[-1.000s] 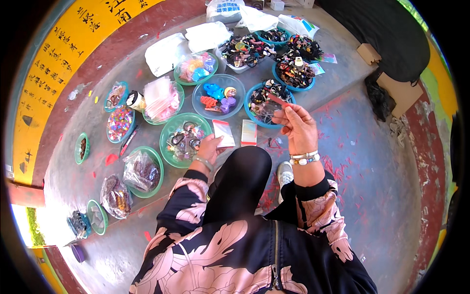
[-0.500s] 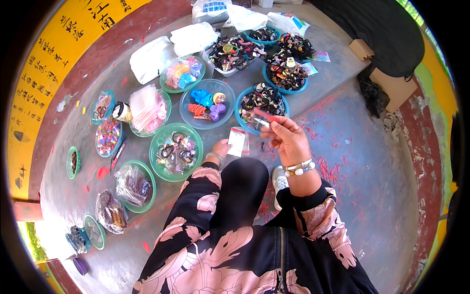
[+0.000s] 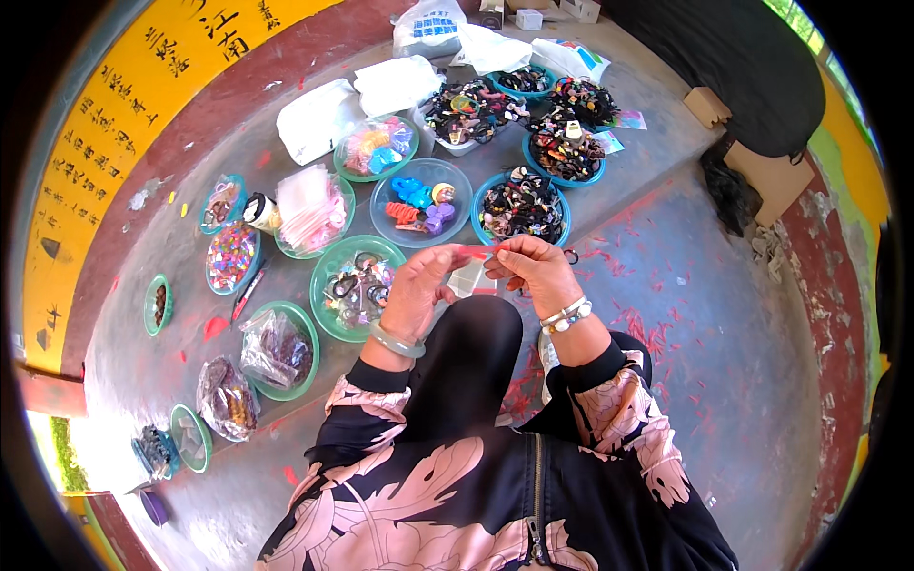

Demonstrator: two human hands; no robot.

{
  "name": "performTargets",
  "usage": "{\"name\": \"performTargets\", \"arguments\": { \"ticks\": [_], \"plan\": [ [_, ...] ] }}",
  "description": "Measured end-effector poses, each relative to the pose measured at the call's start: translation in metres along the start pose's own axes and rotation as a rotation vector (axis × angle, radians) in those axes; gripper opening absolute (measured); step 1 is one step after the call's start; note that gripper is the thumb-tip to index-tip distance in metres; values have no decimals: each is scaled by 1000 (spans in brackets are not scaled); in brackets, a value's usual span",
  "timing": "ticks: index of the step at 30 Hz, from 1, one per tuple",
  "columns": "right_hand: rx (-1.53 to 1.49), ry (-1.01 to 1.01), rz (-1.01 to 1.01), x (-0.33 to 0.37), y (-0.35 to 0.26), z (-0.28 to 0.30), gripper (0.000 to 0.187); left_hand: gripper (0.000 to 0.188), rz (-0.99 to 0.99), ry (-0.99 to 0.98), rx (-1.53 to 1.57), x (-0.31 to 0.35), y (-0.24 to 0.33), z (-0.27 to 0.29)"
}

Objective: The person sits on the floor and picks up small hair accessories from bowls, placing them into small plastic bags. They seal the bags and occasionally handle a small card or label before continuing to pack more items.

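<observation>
My left hand (image 3: 419,287) and my right hand (image 3: 540,278) are raised close together above my knees. Both pinch a thin red strip (image 3: 484,250) stretched level between the fingertips. It looks like the red edge of a small clear plastic packet, whose body I cannot make out well. Below the strip, between the hands, a small pale packet (image 3: 466,279) shows; whether it hangs from the fingers or lies behind them I cannot tell. Just beyond my left wrist stands a green bowl (image 3: 322,309) of bagged hair ties. A blue-rimmed basin (image 3: 568,221) of dark hair ties lies past my right hand.
More bowls spread ahead and left: a clear bowl of coloured clips (image 3: 379,228), a bowl of pink packets (image 3: 314,224), a green bowl with a dark bagged bundle (image 3: 276,352). White sacks (image 3: 319,122) lie behind. Red strips (image 3: 647,333) litter the floor at right.
My left hand has risen from beside my knee to meet the right one. My right hand has come slightly lower, and both now grip the red strip. The view has shifted a little.
</observation>
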State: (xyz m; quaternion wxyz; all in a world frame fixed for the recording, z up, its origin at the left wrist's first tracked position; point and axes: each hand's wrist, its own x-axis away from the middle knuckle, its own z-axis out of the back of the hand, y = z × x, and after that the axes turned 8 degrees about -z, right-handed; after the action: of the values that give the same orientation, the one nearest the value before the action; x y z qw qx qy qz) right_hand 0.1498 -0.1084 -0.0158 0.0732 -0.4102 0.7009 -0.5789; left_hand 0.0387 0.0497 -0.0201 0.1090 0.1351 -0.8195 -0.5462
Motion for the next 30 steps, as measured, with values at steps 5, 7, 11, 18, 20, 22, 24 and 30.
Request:
{"name": "performTargets", "arguments": {
  "ticks": [5,7,11,18,20,22,24,30],
  "plan": [
    [36,-40,22,6,7,-7,10,25,82,-90,-272,21,1,-2],
    [54,-47,24,8,6,-6,11,21,119,-34,-200,29,-1,-4],
    [147,-108,10,12,5,-3,17,19,53,92,-80,37,-2,-4],
    [260,-311,-35,18,16,-2,11,18,28,156,1,44,5,-12],
    [285,-313,-43,19,17,-3,11,19,36,162,7,47,5,-14],
    [272,-303,-30,18,19,-3,11,19,41,159,12,48,6,-17],
    [222,-283,3,15,25,0,12,20,43,148,17,49,8,-20],
    [279,-229,71,17,20,-4,9,18,59,110,42,48,5,-18]
  ]
}}
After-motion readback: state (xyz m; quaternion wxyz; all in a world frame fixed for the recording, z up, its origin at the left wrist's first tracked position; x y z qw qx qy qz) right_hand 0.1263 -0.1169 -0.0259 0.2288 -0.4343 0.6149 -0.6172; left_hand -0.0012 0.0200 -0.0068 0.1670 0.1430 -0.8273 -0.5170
